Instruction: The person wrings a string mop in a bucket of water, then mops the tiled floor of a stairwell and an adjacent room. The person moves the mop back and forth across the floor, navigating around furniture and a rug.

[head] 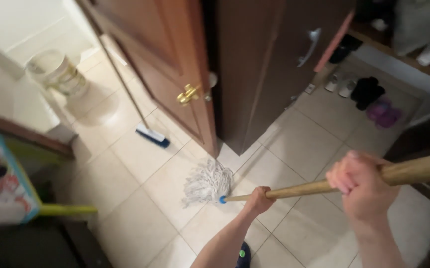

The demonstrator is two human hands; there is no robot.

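A string mop lies low over the beige tiled floor (140, 198). Its white string head (207, 181) rests on the tiles just in front of the edge of an open brown door (175, 64). A blue socket joins the head to a long wooden handle (304, 187) that runs up to the right. My left hand (259, 198) grips the handle low down, close to the socket. My right hand (361, 186) is closed round the handle higher up, near the right edge of the view.
A broom with a blue head (153, 135) leans behind the door, and a pale bucket (58, 74) stands farther back. Shoes (366, 92) and purple sandals (384, 113) lie by a dark cabinet (274, 59). A colourful box (1, 183) sits at left. My slippered foot (243, 253) is below.
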